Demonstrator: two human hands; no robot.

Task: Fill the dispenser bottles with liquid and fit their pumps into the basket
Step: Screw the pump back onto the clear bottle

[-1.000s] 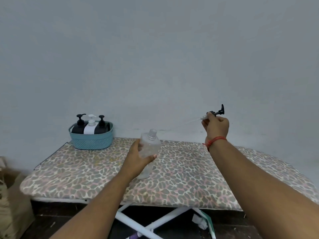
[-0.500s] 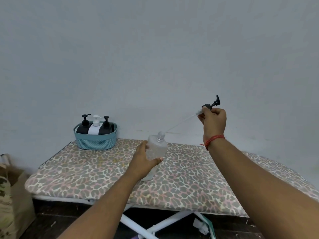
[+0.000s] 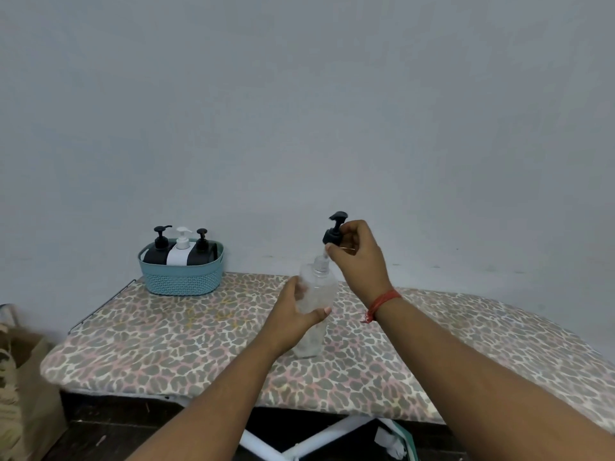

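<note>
Leopard-print ironing board (image 3: 166, 347); brown paper bag (image 3: 23, 377) left.

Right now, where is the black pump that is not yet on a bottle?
In the head view the black pump is right of centre, pinched by the right hand just above the open neck of the clear bottle.

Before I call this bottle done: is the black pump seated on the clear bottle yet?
Not yet. The right hand holds the black pump above the clear bottle's bare neck; left hand steadies it.
</note>
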